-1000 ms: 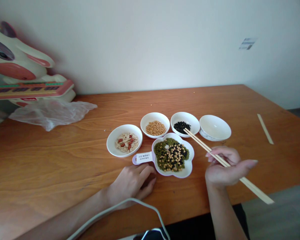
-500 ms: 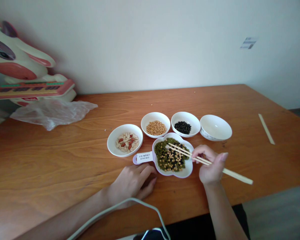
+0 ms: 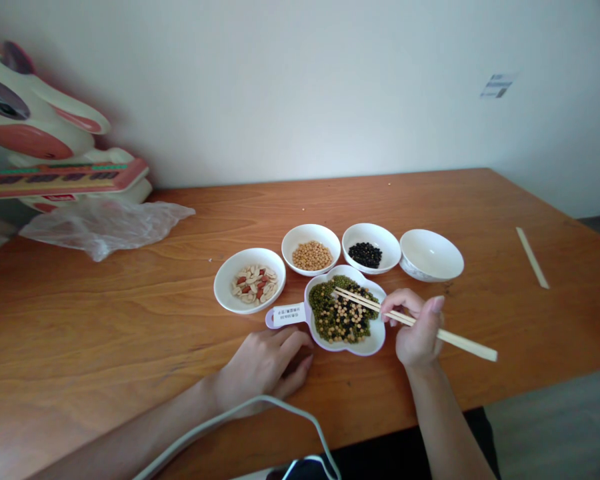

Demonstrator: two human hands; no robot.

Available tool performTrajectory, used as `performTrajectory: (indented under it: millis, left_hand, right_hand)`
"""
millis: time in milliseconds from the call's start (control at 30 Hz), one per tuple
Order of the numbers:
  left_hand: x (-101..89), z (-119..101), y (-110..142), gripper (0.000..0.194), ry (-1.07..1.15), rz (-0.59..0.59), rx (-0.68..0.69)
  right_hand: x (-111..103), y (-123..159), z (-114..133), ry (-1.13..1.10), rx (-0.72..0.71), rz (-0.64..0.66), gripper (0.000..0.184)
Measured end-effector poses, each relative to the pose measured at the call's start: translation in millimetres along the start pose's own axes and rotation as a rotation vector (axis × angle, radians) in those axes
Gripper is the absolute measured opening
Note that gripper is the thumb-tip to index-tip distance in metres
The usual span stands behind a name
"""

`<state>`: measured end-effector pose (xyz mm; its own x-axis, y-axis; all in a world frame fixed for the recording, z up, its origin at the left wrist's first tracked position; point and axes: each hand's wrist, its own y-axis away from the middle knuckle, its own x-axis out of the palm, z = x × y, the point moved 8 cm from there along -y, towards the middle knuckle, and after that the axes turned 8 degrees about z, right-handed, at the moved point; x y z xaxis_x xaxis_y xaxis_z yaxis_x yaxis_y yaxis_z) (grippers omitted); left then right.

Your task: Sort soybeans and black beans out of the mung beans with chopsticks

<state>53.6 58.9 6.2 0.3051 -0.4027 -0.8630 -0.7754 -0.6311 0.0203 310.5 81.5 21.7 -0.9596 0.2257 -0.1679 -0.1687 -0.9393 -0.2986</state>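
Note:
My right hand (image 3: 416, 327) grips a pair of pale wooden chopsticks (image 3: 463, 341). Their tips reach into the upper left of a flower-shaped dish (image 3: 377, 341) with a lilac rim, touching or just over a mix of green, black and tan beans (image 3: 347, 317). Whether the tips pinch anything is too small to make out. My left hand (image 3: 267, 363) rests on the table just below the dish's labelled handle (image 3: 289, 315), fingers loosely bent, thumb apart, holding nothing. Behind the dish are bowls of peanuts (image 3: 255, 285), tan beans (image 3: 312, 256) and black beans (image 3: 365, 255), plus an empty white bowl (image 3: 433, 253).
A cow-shaped toy keyboard (image 3: 65, 177) and a crumpled clear plastic bag (image 3: 110, 223) occupy the left back of the wooden table (image 3: 105, 320). Far right lies a flat pale stick (image 3: 533, 259). A white cable (image 3: 260, 400) crosses in front of my left forearm.
My right hand has shifted slightly left, and the rear end of the chopsticks has moved left and up a little. My left hand stays in place.

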Motion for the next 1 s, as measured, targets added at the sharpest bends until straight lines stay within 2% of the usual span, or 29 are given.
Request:
performTrajectory:
  millis: [433, 667, 1000]
  left_hand:
    - [0.0, 0.3, 0.5, 0.012, -0.001, 0.007, -0.014]
    - [-1.6, -1.0, -0.1, 0.010, -0.006, -0.006, -0.015]
    - [-0.6, -0.6, 0.3, 0.011, -0.008, 0.005, -0.009]
  right_hand:
    - [-2.3, 1.2, 8.0, -0.037, -0.070, -0.030, 0.088]
    - [5.4, -1.5, 4.4, -0.030, -0.044, 0.044, 0.089]
    - [3.1, -0.1, 1.7, 0.064, 0.012, 0.023, 0.090]
